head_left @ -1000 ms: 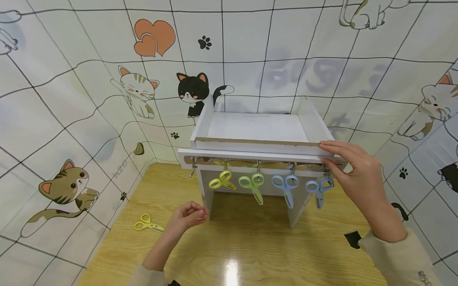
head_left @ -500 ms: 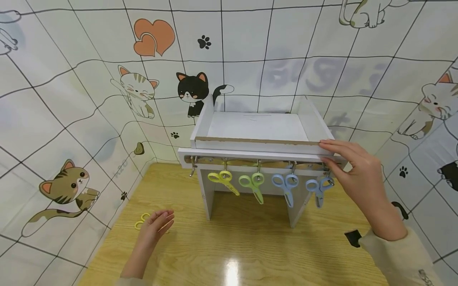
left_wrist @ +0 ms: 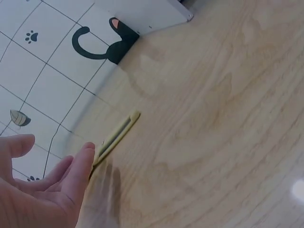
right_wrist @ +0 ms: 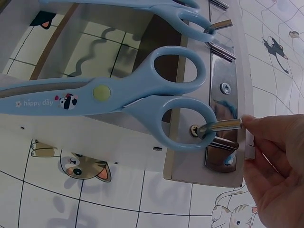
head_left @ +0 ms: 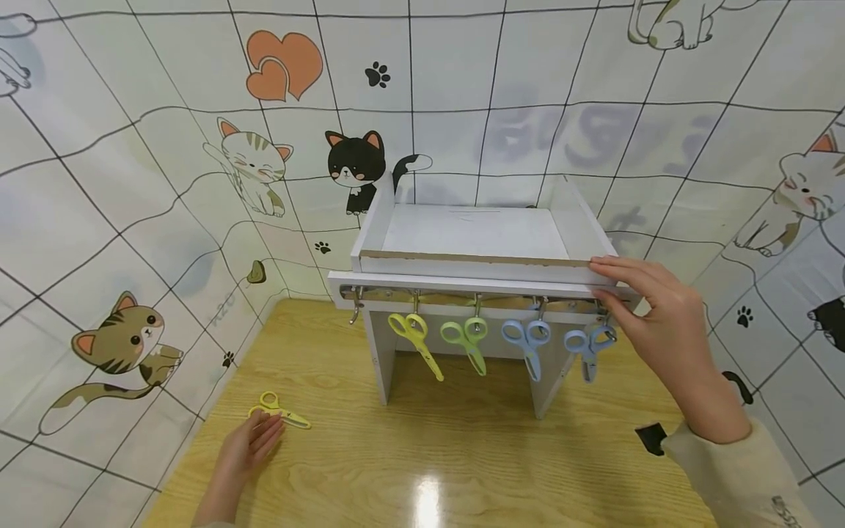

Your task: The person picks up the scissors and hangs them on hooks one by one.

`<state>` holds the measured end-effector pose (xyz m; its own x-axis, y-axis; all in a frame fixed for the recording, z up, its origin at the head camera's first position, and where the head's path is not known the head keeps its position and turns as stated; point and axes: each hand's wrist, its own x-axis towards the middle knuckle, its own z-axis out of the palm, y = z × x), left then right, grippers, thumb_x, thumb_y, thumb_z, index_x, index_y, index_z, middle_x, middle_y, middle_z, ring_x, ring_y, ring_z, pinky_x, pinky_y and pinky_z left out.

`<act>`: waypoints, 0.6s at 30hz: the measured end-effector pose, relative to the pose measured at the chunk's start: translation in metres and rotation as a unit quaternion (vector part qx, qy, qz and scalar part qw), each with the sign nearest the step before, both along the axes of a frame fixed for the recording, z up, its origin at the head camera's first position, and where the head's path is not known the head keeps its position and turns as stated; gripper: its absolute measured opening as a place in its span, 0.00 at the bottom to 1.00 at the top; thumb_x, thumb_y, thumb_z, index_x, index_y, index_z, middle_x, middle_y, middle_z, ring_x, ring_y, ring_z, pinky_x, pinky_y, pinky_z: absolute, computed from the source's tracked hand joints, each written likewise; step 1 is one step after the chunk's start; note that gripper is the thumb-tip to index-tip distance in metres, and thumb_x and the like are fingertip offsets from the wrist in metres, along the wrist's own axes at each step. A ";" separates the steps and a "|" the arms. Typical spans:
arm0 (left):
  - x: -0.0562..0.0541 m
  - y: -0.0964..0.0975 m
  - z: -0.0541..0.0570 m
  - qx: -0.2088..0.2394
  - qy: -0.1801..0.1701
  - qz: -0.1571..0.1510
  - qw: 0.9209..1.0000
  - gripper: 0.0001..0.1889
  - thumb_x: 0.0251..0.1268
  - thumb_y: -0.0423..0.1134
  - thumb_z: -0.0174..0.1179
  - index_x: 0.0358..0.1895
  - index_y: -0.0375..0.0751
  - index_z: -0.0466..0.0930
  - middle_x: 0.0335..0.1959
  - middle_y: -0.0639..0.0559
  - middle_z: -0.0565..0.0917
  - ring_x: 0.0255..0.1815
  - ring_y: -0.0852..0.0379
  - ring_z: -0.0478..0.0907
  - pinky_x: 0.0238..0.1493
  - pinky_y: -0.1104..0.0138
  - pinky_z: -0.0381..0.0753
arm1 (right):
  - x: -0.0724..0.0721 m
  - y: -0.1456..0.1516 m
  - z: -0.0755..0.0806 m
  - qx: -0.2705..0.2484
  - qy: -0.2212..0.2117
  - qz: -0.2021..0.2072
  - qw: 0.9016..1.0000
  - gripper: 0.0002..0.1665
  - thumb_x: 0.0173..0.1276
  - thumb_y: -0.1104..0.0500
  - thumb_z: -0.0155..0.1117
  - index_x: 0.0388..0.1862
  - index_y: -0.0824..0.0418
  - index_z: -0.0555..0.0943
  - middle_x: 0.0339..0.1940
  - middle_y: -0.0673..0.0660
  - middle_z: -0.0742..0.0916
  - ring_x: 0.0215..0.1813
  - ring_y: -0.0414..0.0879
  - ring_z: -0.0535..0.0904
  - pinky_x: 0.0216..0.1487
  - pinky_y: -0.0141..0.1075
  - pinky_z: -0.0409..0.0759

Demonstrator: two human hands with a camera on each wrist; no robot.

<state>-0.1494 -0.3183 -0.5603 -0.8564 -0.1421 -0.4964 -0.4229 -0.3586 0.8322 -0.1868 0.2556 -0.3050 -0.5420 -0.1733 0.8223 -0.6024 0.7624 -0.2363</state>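
Note:
Yellow scissors [head_left: 293, 419] lie on the wooden table at the left. My left hand [head_left: 244, 447] is at their handles with fingers loosely extended, overlapping one loop in the head view; in the left wrist view the tips come right beside the scissors [left_wrist: 118, 135]. My right hand [head_left: 667, 315] grips the front right corner of a white shelf rack [head_left: 475, 279], thumb below the edge and fingers on top. From the rack's hooks hang yellow scissors [head_left: 417, 342], green scissors [head_left: 472, 342] and two blue pairs, the rightmost blue scissors [right_wrist: 137, 90] nearest my right hand.
The leftmost hook [head_left: 355, 309] of the rack holds nothing. An open tray [head_left: 475, 231] forms the rack's top. Cat-patterned wall sheeting [head_left: 462, 66] stands behind and on both sides. A black patch [head_left: 651, 441] lies near the right sleeve.
My left hand has moved left and down from in front of the rack to the scissors on the table. The hanging yellow scissors have swung, blades pointing further down. The right hand keeps its place.

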 end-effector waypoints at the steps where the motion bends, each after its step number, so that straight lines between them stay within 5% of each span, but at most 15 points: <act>1: 0.000 -0.002 -0.002 -0.007 -0.005 -0.008 1.000 0.23 0.82 0.50 0.43 0.65 0.35 0.67 0.38 0.60 0.88 0.45 0.66 0.87 0.58 0.71 0.81 | 0.000 0.000 0.000 -0.003 0.002 0.001 1.000 0.32 0.46 0.78 0.77 0.52 0.60 0.87 0.50 0.62 0.89 0.62 0.18 0.71 0.59 0.10 0.64; 6: -0.001 -0.010 -0.010 -0.017 -0.023 -0.030 0.999 0.33 0.81 0.53 0.41 0.72 0.24 0.58 0.38 0.59 0.89 0.44 0.66 0.87 0.56 0.71 0.82 | -0.001 0.000 -0.001 -0.008 0.001 -0.002 1.000 0.32 0.45 0.78 0.77 0.52 0.59 0.87 0.50 0.61 0.90 0.62 0.19 0.71 0.59 0.10 0.64; 13: -0.019 -0.022 -0.013 0.004 -0.035 -0.047 0.998 0.29 0.82 0.48 0.43 0.68 0.22 0.65 0.37 0.52 0.90 0.42 0.60 0.89 0.53 0.68 0.84 | -0.001 -0.001 -0.001 -0.010 0.004 -0.007 1.000 0.32 0.45 0.77 0.78 0.52 0.59 0.87 0.50 0.61 0.90 0.62 0.19 0.72 0.58 0.10 0.63; 18: -0.030 -0.025 -0.011 -0.022 -0.053 -0.056 0.997 0.20 0.80 0.41 0.49 0.59 0.26 0.77 0.34 0.51 0.91 0.38 0.60 0.90 0.48 0.68 0.86 | -0.002 -0.001 -0.002 -0.009 0.002 -0.009 1.000 0.31 0.46 0.77 0.78 0.51 0.59 0.88 0.50 0.61 0.90 0.62 0.19 0.72 0.59 0.10 0.63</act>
<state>-0.1792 -0.3432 -0.5709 -0.8115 -0.0718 -0.5799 -0.5441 -0.2689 0.7948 -0.1886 0.2549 -0.3068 -0.5411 -0.1481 0.8278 -0.5897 0.7687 -0.2479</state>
